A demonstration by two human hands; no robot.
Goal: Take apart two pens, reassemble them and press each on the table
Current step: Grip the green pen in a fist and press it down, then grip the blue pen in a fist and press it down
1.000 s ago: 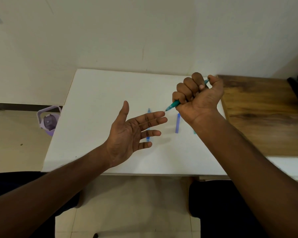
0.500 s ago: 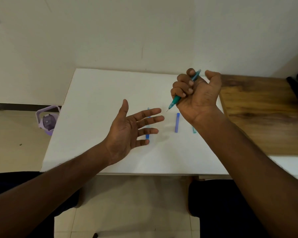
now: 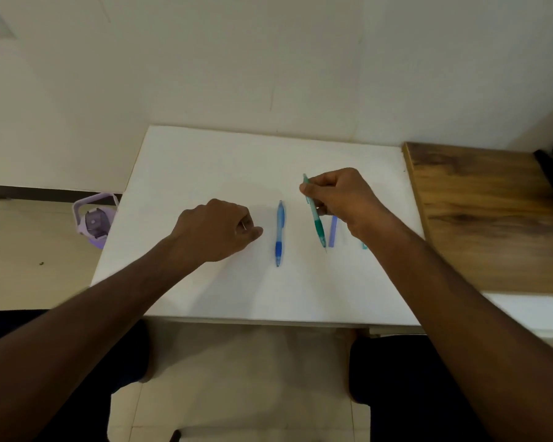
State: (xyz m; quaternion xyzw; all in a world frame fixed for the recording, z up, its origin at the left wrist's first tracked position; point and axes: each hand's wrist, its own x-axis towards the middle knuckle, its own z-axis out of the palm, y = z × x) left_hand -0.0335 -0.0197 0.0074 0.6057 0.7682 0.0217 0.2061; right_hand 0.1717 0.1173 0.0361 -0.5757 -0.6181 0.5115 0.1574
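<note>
The right hand (image 3: 339, 194) grips the green pen (image 3: 315, 215), tip down near the tabletop's (image 3: 205, 161) middle, while the left hand (image 3: 217, 228) pinches something tiny – perhaps a spring – beside the blue pen (image 3: 279, 234) lying flat, so reassembly looks unfinished.

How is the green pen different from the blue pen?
The green pen is held in the right hand, tilted, tip pointing down at the table; the blue pen lies flat with no hand on it. The green pen has a green grip and a pale teal barrel; the blue pen has a dark blue grip and a lighter blue barrel. Both are slim, see-through pens of about the same length.
</note>
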